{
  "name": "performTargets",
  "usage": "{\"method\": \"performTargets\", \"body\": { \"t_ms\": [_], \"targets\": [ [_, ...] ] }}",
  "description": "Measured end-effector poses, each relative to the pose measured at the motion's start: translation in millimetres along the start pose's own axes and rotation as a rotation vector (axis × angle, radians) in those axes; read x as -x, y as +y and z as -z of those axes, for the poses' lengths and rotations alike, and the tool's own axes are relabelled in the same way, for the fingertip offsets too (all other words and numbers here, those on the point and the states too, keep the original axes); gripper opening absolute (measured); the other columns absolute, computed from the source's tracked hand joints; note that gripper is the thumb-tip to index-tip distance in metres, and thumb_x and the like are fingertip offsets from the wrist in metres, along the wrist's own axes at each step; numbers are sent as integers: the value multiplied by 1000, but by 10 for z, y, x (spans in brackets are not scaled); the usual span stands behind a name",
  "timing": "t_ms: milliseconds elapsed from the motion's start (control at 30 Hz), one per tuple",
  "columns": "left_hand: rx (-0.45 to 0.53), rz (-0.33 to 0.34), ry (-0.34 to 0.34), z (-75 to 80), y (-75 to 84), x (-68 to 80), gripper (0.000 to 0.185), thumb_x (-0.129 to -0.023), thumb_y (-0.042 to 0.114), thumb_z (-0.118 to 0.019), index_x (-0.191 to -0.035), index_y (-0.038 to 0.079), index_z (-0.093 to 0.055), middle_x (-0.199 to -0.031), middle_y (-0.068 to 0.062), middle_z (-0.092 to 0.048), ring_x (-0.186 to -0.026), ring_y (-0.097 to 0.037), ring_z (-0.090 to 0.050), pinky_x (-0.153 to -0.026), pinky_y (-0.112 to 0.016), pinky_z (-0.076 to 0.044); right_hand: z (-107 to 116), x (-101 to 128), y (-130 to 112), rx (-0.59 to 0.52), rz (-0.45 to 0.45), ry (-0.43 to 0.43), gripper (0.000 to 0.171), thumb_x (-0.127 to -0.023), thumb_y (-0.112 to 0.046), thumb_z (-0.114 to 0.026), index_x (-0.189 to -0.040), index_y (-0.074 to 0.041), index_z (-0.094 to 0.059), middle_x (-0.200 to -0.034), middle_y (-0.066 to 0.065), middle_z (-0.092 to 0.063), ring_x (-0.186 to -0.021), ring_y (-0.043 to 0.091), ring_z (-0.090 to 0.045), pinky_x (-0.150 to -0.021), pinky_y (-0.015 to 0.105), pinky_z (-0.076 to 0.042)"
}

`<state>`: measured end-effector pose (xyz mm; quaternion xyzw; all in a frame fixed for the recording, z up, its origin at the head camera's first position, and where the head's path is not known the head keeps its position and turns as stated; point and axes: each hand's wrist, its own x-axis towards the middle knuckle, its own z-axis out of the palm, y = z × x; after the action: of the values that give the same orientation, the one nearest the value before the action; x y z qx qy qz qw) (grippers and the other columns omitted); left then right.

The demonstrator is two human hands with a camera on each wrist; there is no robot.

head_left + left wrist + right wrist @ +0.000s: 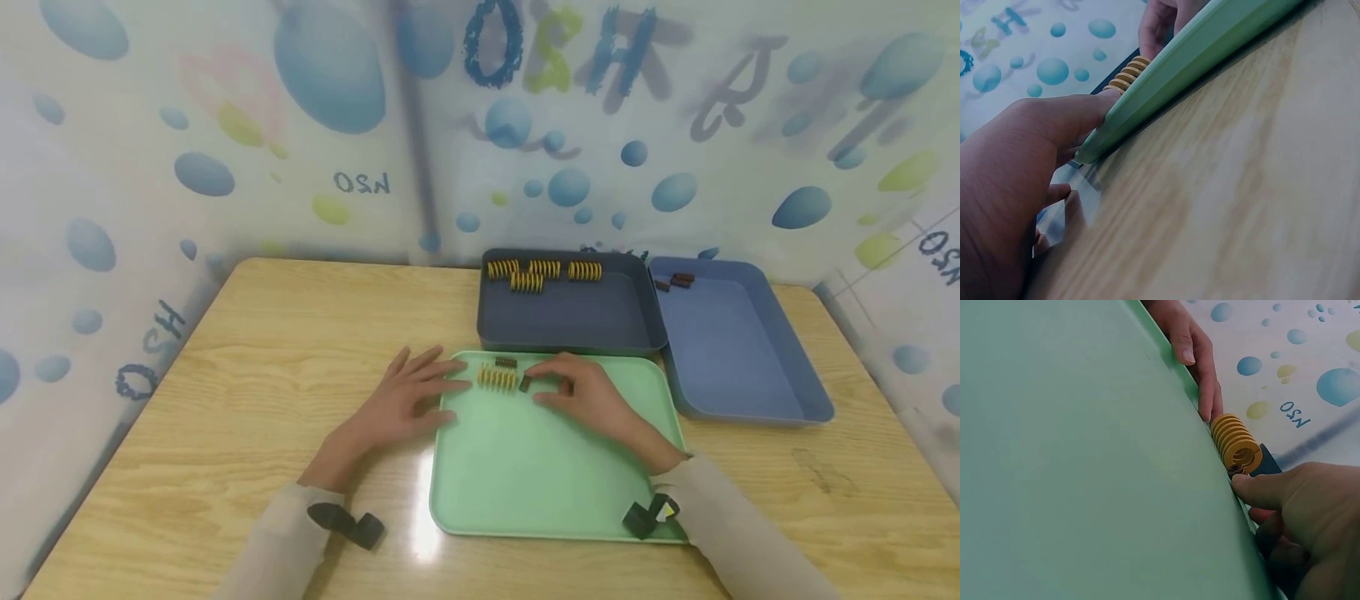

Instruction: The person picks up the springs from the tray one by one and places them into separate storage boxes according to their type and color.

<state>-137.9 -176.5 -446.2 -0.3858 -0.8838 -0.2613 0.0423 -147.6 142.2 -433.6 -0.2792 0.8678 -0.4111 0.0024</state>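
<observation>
Nearest my head camera lay the green tray [525, 483], with my left hand [401, 400] resting flat across its left rim on the wooden table [225, 375], fingers straight and relaxed, tips just beside the yellow spring [497, 379]. My right hand [585, 392] sat on the tray's far end, fingers curled, pinching a small dark spring [525, 382] right beside the yellow one. Another dark spring [506, 362] lay just behind, and more yellow springs [543, 273] sat in the dark grey tray [570, 321] beyond.
</observation>
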Motion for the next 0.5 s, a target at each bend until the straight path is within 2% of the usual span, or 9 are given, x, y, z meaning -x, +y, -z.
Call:
{"method": "performTargets", "body": {
  "t_ms": [200,500],
  "targets": [
    [5,-1,-3,0,-2,5,44,-91,41,-60,-131,23,-60,-146,1,-44,-140,-36,-23,-109,-64,-2,-4,-7,-6,49,16,11,25,-85,-11,-74,-109,-17,-71,-79,-5,-54,-59,9,-46,-54,27,-43],
    [1,-10,8,-10,-14,-2,44,-92,43,-58,-131,22,-60,-145,0,-45,-140,-38,-24,-108,-66,-3,-2,15,25,21,14,22,21,-82,-13,-76,-101,-17,-69,-82,1,-51,-58,10,-43,-54,26,-42]
  ]
}}
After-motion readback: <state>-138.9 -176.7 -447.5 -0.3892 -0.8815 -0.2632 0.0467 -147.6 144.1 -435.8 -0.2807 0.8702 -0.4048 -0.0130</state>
